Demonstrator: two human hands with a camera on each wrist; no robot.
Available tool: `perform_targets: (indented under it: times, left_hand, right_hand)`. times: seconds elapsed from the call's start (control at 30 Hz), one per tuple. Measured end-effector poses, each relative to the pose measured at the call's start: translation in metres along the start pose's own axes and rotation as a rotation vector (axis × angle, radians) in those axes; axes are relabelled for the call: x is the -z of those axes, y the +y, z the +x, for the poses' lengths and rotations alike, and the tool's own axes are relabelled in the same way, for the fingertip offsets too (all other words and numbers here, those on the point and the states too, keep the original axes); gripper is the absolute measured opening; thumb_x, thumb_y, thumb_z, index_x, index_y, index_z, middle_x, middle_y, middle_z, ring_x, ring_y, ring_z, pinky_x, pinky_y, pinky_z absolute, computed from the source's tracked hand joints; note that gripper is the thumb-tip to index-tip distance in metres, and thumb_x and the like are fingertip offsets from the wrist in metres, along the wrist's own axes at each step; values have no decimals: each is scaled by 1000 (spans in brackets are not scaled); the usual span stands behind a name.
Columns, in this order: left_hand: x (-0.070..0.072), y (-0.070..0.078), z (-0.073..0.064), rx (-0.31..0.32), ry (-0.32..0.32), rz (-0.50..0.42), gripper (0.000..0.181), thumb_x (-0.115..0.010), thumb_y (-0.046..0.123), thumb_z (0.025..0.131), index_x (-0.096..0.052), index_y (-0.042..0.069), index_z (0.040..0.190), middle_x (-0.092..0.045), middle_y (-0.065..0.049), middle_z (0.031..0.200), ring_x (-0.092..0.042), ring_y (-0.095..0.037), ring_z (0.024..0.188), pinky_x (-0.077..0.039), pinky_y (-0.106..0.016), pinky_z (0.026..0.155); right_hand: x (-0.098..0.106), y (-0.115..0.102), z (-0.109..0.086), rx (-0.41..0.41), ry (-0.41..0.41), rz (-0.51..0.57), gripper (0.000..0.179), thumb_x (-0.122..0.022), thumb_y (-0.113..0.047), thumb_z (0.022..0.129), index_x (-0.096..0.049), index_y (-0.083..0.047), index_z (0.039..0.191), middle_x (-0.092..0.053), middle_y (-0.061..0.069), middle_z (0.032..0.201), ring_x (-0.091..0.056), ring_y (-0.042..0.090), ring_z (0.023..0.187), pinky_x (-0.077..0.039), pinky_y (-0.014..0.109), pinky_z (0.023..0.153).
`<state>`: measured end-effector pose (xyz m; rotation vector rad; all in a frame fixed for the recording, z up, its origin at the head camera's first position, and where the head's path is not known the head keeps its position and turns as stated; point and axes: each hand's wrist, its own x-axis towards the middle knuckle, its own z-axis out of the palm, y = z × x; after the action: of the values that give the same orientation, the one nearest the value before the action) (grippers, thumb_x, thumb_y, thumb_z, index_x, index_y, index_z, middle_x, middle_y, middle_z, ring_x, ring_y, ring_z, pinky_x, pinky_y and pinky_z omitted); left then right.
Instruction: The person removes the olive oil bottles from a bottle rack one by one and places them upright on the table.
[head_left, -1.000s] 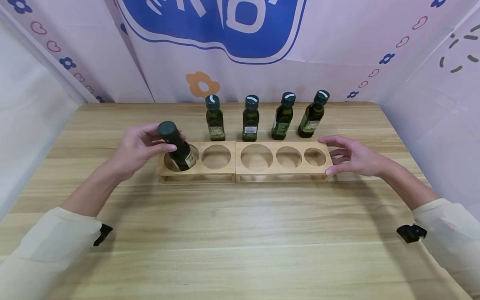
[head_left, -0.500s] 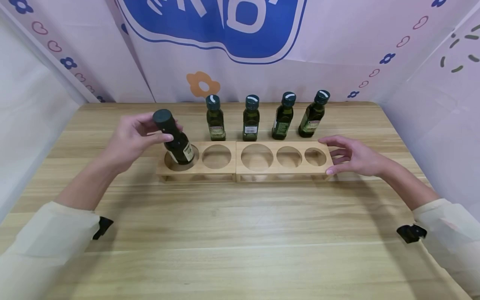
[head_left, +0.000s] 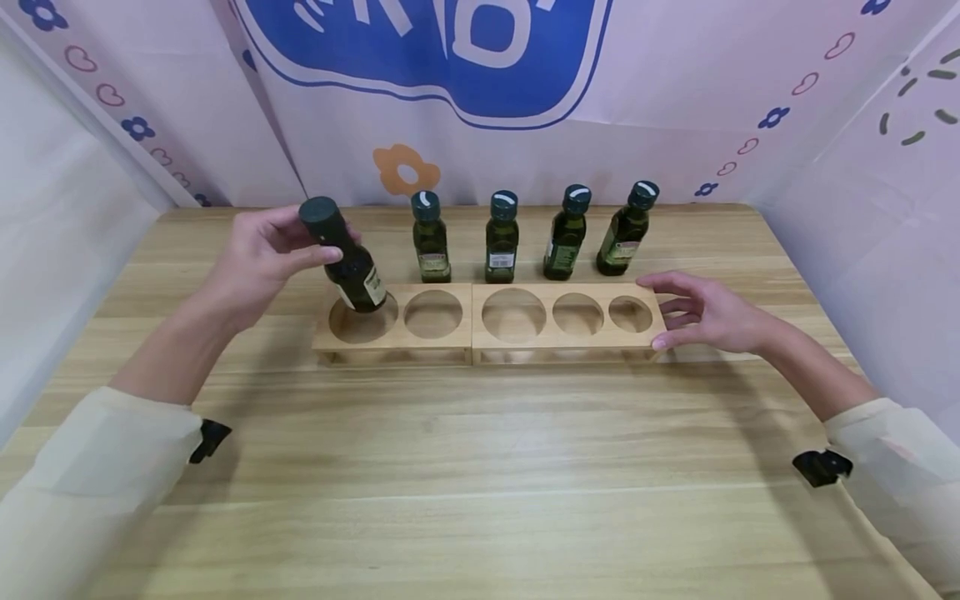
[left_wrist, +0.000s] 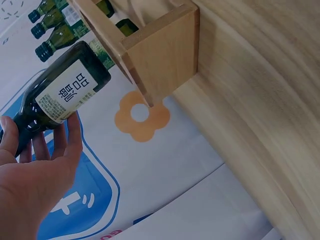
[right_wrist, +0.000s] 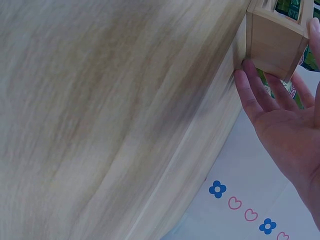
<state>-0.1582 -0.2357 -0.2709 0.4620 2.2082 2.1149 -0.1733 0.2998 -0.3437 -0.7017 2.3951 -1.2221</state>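
My left hand (head_left: 258, 258) grips a dark green glass bottle (head_left: 357, 279) by its neck, thumb in front. The bottle tilts, its cap to the left, and its base overlaps the large leftmost hole of the wooden bottle rack (head_left: 456, 337) in the head view. A pale label (left_wrist: 66, 91) with dark characters shows in the left wrist view. At the other end of the rack, my right hand (head_left: 701, 315) holds the end piece between thumb at the front corner and index finger at the back. In the right wrist view, its other fingers (right_wrist: 260, 95) lie along the end panel.
Several small dark green bottles (head_left: 501, 237) with green caps stand in a row behind the rack. A seam divides the rack into two sections with round holes of differing sizes. The wood-grain table (head_left: 480, 483) meets printed cloth (head_left: 330, 142) at the back.
My left hand has lifted the bottle up out of the leftmost hole, moving it up and slightly left in the head view. The right hand and rack have stayed put.
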Motion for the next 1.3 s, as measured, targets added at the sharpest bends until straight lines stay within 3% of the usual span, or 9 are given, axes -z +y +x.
perform_targets:
  times: [0.43, 0.67, 1.07, 1.3]
  left_hand:
    - [-1, 4, 14, -41, 25, -29, 27, -73, -12, 90, -75, -2, 115, -79, -8, 106, -73, -18, 101, -57, -21, 93]
    - [-3, 5, 22, 14, 45, -26, 29, -77, -7, 90, -75, 1, 118, -79, -6, 107, -73, -17, 104, -56, -19, 94]
    - [-1, -5, 37, -6, 55, -42, 24, -75, -9, 90, -78, 1, 111, -79, -8, 102, -74, -17, 99, -56, -21, 92]
    - [3, -13, 44, 26, 72, -70, 24, -75, -10, 89, -79, 4, 108, -80, -6, 102, -74, -15, 100, -56, -20, 92]
  right_hand:
    - [0, 2, 0, 11, -2, 2, 80, -84, 1, 85, -40, 6, 152, -38, 27, 158, -52, 49, 130, -55, 19, 95]
    - [0, 1, 0, 2, -6, 8, 81, -84, 1, 85, -39, 7, 152, -37, 27, 158, -51, 49, 132, -54, 19, 97]
    - [0, 2, 0, 6, -7, 17, 81, -83, 2, 85, -39, 6, 152, -37, 26, 158, -51, 50, 132, -54, 19, 97]
    - [-1, 2, 0, -1, -2, 28, 81, -83, 2, 85, -39, 6, 153, -37, 26, 158, -51, 50, 131, -54, 18, 95]
